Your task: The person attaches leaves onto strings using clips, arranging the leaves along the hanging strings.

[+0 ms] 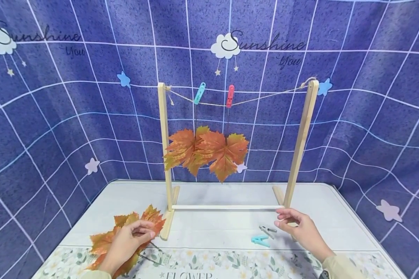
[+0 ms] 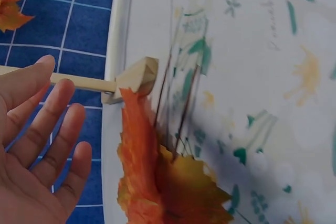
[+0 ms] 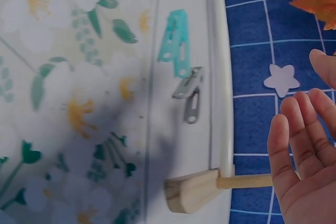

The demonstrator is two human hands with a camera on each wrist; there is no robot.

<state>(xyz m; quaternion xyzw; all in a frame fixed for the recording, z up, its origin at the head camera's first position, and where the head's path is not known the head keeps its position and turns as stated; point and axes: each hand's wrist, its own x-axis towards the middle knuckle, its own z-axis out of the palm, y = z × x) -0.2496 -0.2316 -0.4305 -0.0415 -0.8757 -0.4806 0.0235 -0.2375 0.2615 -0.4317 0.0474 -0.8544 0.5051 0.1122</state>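
Observation:
Over a pile of orange-yellow artificial maple leaves, my left hand hovers with loosely bent fingers. In the left wrist view its fingers are spread and hold nothing; the leaves' thin dark stems lie toward the table's middle. My right hand is raised beside the foot of the right post, also with nothing in its relaxed fingers. Left of it on the table lie a teal clothespin and a grey clothespin. Two similar leaves hang by their stems under a teal clothespin and a pink clothespin.
A wooden frame stands on the white table, a sagging string tied between its posts. A white crossbar joins the posts low down. Behind hangs a blue gridded curtain. A floral cloth covers the table's near part.

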